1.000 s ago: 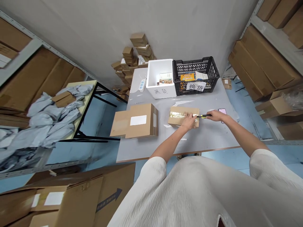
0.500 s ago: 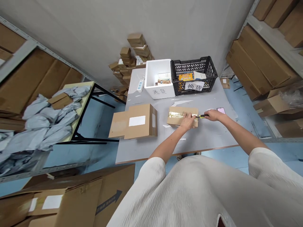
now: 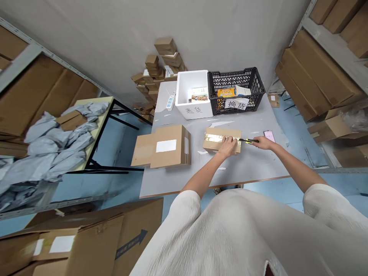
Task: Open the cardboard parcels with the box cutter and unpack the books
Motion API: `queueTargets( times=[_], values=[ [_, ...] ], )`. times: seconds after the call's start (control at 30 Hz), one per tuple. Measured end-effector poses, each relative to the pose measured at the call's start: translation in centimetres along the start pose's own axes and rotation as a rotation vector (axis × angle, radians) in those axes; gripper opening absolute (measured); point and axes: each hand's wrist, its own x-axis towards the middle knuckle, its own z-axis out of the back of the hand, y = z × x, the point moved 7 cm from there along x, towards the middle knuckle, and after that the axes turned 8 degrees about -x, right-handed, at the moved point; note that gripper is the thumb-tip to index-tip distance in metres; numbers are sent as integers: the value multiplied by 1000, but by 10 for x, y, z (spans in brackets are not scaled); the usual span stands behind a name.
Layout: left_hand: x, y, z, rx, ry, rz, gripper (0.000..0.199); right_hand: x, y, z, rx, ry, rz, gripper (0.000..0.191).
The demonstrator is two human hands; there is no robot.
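Note:
A small cardboard box (image 3: 211,145) with shiny clear tape along its top lies on the grey table. My left hand (image 3: 227,146) grips its right part, fingers bent over the top and upper edge. In my right hand (image 3: 263,142), the fingers are wrapped round a black and yellow utility knife (image 3: 247,140). The knife points left, its tip at the box's right end beside my left fingers; whether it touches the cardboard I cannot tell. A phone (image 3: 269,135) with a lit screen lies just behind my right hand.
Larger cardboard boxes (image 3: 169,147) stand left on the table (image 3: 166,184). Behind are a white foam bin (image 3: 191,111), a black crate (image 3: 235,103) holding packages and a power strip (image 3: 170,102). Grey parcels (image 3: 51,145) cover a side table. Shelves with cartons (image 3: 316,73) flank the right.
My right hand has moved a little to the right with the utility knife, now closer to the phone. My left hand stays on the box.

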Motion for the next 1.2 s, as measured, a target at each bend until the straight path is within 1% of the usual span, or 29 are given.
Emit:
queueTargets(
  times=[0.13,0.2,0.27,0.33,0.4,0.47,0.53,0.67,0.77,0.83,0.97,1.07,1.2],
  values=[
    [-5,2,2,-11,-22,17,94,-4,-7,-15,253,-24,-45,37],
    [-7,3,4,-29,-19,21,100,-6,-6,-19,334,-59,-33,36],
    [-6,3,7,-72,-33,19,96,-8,-4,-19,354,-98,-5,34],
    [-3,6,13,-124,-66,36,77,-12,-3,-17,310,-141,20,34],
    [3,11,18,-153,-104,75,58,-17,-2,-14,227,-197,55,39],
    [11,16,21,-147,-129,103,54,-23,2,-12,129,-263,111,45],
    [20,20,21,-124,-121,101,60,-28,7,-12,10,-305,146,48],
    [40,30,14,-103,-7,103,82,-30,13,-18,-216,-319,118,51],
    [50,37,11,-107,65,110,87,-29,18,-18,-255,-337,99,51],
    [53,39,12,-104,62,92,84,-29,20,-18,-249,-341,91,50],
    [47,35,18,-56,-23,34,69,-28,20,-19,-218,-317,86,50],
    [32,32,19,-14,-81,2,62,-26,22,-23,-200,-307,99,51],
    [9,34,16,22,-163,19,60,-21,34,-31,-208,-331,132,52]
  ],
)
